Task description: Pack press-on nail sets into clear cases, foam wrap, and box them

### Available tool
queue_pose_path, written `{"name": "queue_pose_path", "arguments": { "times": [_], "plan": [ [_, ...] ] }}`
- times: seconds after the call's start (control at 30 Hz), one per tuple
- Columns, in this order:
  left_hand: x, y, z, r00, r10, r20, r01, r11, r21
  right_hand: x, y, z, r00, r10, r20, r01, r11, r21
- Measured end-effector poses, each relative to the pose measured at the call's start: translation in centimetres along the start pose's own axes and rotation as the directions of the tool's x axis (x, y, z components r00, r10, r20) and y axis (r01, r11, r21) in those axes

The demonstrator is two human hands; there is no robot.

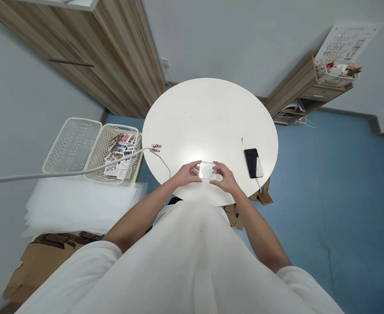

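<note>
A clear, flat rectangular plastic case [207, 171] is held at the near side of the round white table [211, 113]. My left hand [189, 173] grips its left end between thumb and fingers. At the right end, my right hand [224, 177] holds it in the same way. Light shines through the case, and whether anything lies inside I cannot tell. Left of my hands, a small set of glossy dark and pink nail-like pieces [156, 148] lies on the table.
A black phone [253, 163] with a white cable lies at the table's right. A pale cable [123, 161] crosses the left side. Beyond it stands a white basket [136, 150] of cards. A wooden cabinet [120, 56] and a low shelf [305, 87] stand behind.
</note>
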State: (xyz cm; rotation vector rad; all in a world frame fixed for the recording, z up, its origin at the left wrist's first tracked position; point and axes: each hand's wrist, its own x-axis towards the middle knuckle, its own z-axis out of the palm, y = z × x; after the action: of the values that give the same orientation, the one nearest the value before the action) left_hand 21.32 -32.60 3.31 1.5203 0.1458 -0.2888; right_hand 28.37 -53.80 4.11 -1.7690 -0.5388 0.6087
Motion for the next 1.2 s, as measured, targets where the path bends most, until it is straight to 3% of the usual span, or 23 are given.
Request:
{"name": "queue_pose_path", "arguments": {
  "times": [0.43,0.77,0.87,0.97,1.1,1.2],
  "plan": [
    [0.1,-0.1,0.2,1.000,-0.010,0.007,0.010,1.000,-0.018,0.1,0.1,-0.2,0.998,0.065,-0.004,-0.064,0.992,0.113],
    [0.3,-1.6,0.2,1.000,-0.025,0.001,0.024,0.998,0.058,1.5,-0.1,-1.0,0.960,0.262,0.096,-0.279,0.925,0.259],
    [0.4,-3.0,0.6,0.998,-0.053,-0.037,0.058,0.988,0.145,2.6,0.6,-0.7,0.953,0.302,0.027,-0.302,0.939,0.164],
    [0.5,-4.4,0.7,0.998,-0.028,-0.062,0.046,0.942,0.331,3.8,1.7,-0.2,0.944,0.326,-0.053,-0.327,0.945,-0.004],
    [0.8,-5.9,0.7,0.999,0.028,-0.041,0.003,0.797,0.605,4.8,3.2,0.1,0.941,0.310,-0.137,-0.334,0.914,-0.230],
    [1.0,-6.3,0.9,0.999,-0.007,-0.047,0.040,0.671,0.740,5.3,4.2,0.2,0.935,0.310,-0.175,-0.351,0.880,-0.319]
  ]
}}
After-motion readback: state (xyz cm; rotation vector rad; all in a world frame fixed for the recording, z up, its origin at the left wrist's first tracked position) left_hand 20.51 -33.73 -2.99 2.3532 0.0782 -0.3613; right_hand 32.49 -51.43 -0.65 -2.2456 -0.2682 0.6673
